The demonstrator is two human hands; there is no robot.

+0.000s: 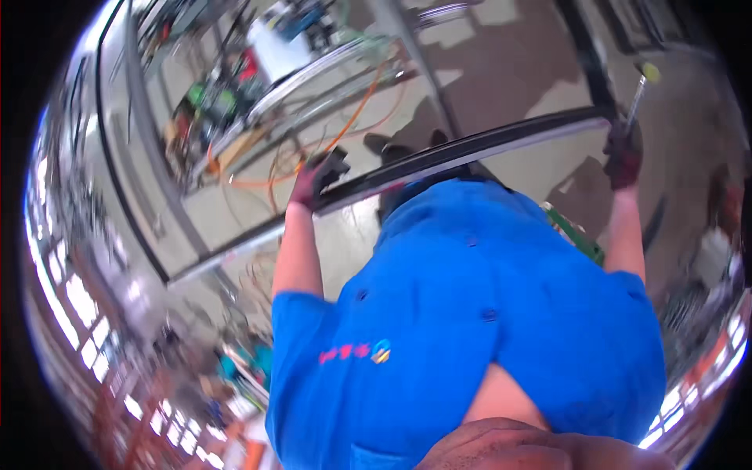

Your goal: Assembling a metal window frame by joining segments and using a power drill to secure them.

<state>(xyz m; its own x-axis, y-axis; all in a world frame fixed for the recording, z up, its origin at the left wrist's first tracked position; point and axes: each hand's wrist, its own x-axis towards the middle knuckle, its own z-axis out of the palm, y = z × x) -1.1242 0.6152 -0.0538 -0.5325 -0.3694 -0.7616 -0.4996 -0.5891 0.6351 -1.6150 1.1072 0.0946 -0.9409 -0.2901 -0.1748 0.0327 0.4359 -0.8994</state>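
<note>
A large metal frame with dark edging stretches across in front of my waist, its rails running away from me. My left hand, in a dark and reddish glove, is closed at the near rail, its fingers curled round it; blur hides the fingertips. At the frame's right corner my right hand, gloved the same way, is closed on a hammer. The hammer has a slim silver handle and a yellow-green head, which points up and away from me.
Beyond the frame, tools and parts lie around a white box, with an orange hose curving over the floor. A green object shows beside my right side. Blurred clutter lines the left, and other dark bars stand at far right.
</note>
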